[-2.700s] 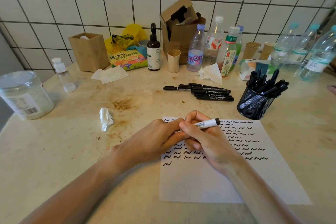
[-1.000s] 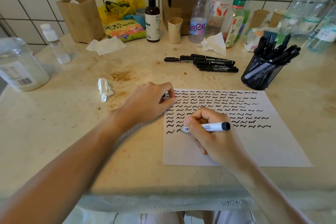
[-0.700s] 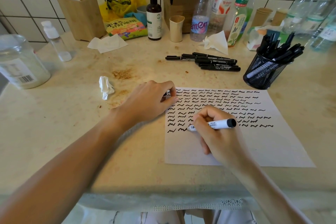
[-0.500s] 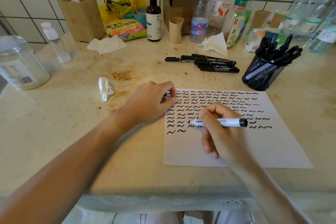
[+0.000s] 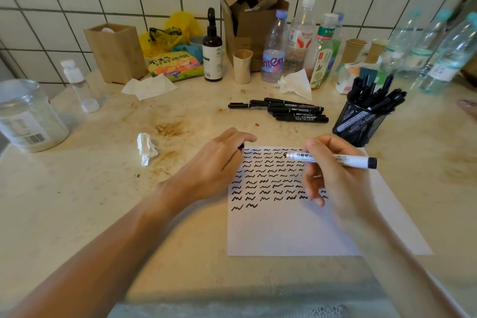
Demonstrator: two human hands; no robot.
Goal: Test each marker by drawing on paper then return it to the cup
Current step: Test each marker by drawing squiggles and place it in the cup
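Observation:
A white sheet of paper (image 5: 291,230) lies on the table, its upper half covered with rows of black squiggles. My right hand (image 5: 335,175) holds an uncapped white marker (image 5: 343,160) level above the paper, its tip pointing left. My left hand (image 5: 219,162) rests at the paper's top left corner, fingers curled round a small black cap (image 5: 241,146) that barely shows. A black mesh cup (image 5: 358,124) full of markers stands to the upper right of the paper. Several black markers (image 5: 284,110) lie loose in a row behind the paper.
A crumpled tissue (image 5: 146,147) lies left of my left hand. A plastic jar (image 5: 25,116) stands at the far left. Bottles (image 5: 273,51), a cardboard box (image 5: 250,15), a wooden box (image 5: 116,51) and paper cups line the tiled wall.
My right hand has lifted the marker off the paper and carried it up and to the right after drawing a second squiggle on the bottom row. My left hand has stayed at the corner.

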